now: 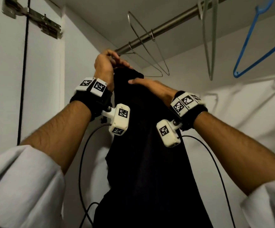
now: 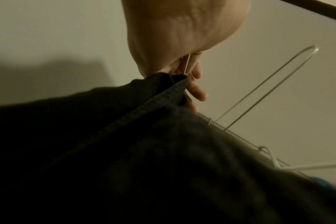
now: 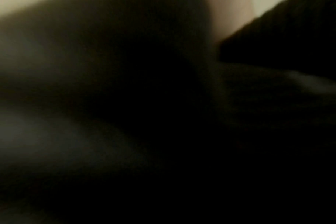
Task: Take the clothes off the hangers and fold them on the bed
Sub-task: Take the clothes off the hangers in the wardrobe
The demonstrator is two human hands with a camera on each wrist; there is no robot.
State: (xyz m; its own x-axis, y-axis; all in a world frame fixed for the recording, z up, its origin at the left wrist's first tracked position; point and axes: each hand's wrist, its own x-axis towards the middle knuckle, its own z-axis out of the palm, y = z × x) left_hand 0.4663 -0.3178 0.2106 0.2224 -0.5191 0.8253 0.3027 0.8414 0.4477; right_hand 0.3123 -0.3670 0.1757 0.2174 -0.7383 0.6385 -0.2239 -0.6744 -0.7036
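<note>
Black fabric garment (image 1: pixel 143 145) hangs lengthwise from the left end of the grey metal closet rail (image 1: pixel 158 29), close to the white side wall (image 1: pixel 43 79) of the wardrobe. Left hand (image 1: pixel 104 63) is closed at the garment's top; the left wrist view shows its fingers (image 2: pixel 197 91) curled round the thin wire hanger neck (image 2: pixel 186 63) and the bunched collar. Right hand (image 1: pixel 151 87) lies flat, fingers extended, pressed against the garment's upper right shoulder. Right wrist view is dark and blurred. Two bare wire hangers (image 1: pixel 149 46), a grey plastic hanger (image 1: pixel 209 38) and a blue plastic hanger (image 1: pixel 261 43) hang further along the rail. White cloth (image 1: pixel 241 104) hangs towards the right end.
</note>
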